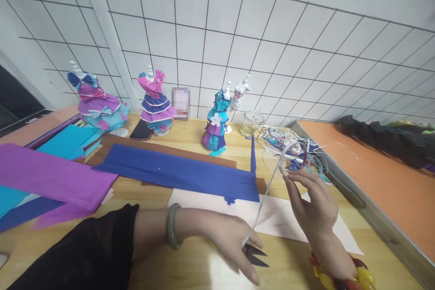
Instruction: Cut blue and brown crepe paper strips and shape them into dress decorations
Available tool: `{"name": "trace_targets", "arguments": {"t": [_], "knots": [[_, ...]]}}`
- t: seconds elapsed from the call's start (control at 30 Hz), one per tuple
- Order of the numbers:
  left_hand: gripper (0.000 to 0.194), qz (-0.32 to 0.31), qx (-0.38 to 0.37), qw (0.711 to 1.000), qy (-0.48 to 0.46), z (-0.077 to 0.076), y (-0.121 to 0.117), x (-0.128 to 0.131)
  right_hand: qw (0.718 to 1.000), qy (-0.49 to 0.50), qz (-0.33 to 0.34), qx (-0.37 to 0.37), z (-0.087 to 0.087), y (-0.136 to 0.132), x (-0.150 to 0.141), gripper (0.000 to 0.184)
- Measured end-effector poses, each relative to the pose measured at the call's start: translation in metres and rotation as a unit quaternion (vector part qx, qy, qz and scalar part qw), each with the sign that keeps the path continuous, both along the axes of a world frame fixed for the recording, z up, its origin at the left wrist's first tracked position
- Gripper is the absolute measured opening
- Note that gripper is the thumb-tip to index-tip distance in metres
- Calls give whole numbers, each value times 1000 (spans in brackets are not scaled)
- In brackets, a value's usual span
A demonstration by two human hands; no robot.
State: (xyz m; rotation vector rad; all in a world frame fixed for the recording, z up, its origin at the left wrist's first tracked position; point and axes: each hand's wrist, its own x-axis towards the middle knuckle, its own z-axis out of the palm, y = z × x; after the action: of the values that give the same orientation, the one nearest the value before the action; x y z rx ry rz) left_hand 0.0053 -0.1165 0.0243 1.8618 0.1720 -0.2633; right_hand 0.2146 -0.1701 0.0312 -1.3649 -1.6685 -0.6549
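Note:
My left hand [233, 238], below a jade-like bangle, is closed around scissors [256, 256] whose dark blades point right, slightly apart. One end of a narrow whitish strip [267, 190] is also at this hand's fingers. The strip runs up to a thin roll of whitish tape [282, 156], pinched between the thumb and fingers of my right hand [316, 204]. Under the hands lies white paper [210, 206] with a small blue paper flower [230, 200]. A long folded piece of blue paper [180, 170] lies beyond, on brown paper [217, 161].
Dressed mini mannequins [157, 104] stand along the tiled wall, beside a phone [141, 130] and a glass jar [251, 123]. Tangled strips [272, 138] lie behind my right hand. Purple paper [61, 174] covers the left side; a raised orange surface [374, 181] borders the right.

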Motion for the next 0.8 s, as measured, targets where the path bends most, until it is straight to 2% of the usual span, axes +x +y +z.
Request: {"name": "trace_targets", "arguments": {"t": [0.1,0.13,0.27,0.37,0.43,0.47,0.53,0.6,0.7,0.8], "knots": [[27,-72,100,991,-47,-5,-9,1,999,11,24,-24,-3,2,1,14],[25,-77,119,988,-64,-5,-11,1,999,11,31,-33,-4,3,2,13],[26,-70,150,983,-73,10,-7,-5,996,-17,49,-74,-9,7,6,10],[33,-14,128,991,-38,25,9,-11,992,-59,50,-98,-13,8,9,10],[37,72,93,993,-32,28,23,-11,990,-86,48,-100,-14,8,9,10],[38,140,71,987,-40,27,29,-10,989,-99,47,-101,-14,8,9,11],[44,287,11,955,-76,20,39,-5,985,-124,47,-109,-13,7,7,12],[58,372,-97,917,-106,12,43,2,980,-144,46,-126,-12,5,4,13],[62,384,-267,875,-123,5,40,10,974,-168,46,-145,-9,5,-2,16],[57,364,-363,850,-120,2,35,11,968,-188,51,-157,-9,4,-6,19]]}}
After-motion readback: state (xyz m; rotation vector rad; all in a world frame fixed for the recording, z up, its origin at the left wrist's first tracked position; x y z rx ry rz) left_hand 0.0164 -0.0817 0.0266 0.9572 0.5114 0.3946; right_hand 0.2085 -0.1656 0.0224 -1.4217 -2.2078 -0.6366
